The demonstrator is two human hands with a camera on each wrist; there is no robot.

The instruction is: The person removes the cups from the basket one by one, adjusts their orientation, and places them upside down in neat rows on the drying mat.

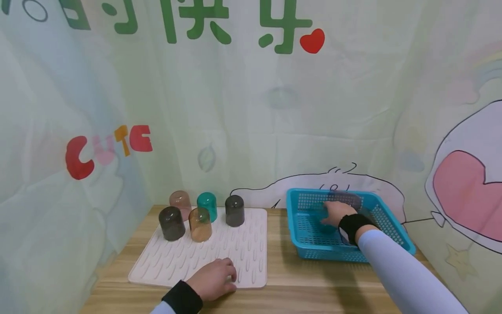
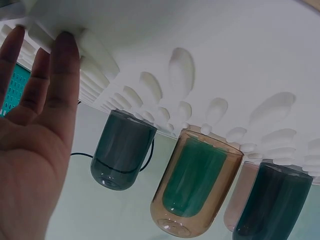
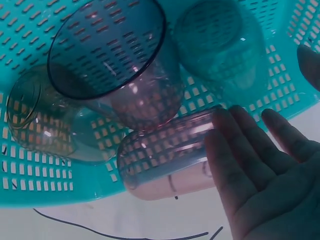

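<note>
My right hand (image 1: 338, 213) reaches into the blue plastic basket (image 1: 313, 252), fingers extended. In the right wrist view its fingertips lie right at a clear pinkish cup (image 3: 167, 160) and close to a teal cup (image 3: 225, 55). A blue-grey cup (image 3: 145, 95) and an amber cup (image 3: 55, 120) are also in the basket. My left hand (image 1: 213, 279) is over the front edge of the white ribbed mat (image 1: 243, 270), fingers loosely bent, holding nothing. Farther back on the mat, upside down, stand an amber cup (image 1: 200, 226), a teal cup (image 1: 207, 205), a pink cup (image 1: 179, 201) and two dark grey cups (image 1: 171, 224).
The mat and basket sit side by side on a wooden table (image 1: 282, 279), with a strip of wood between them. A printed curtain (image 1: 251, 109) hangs behind the table and along both sides.
</note>
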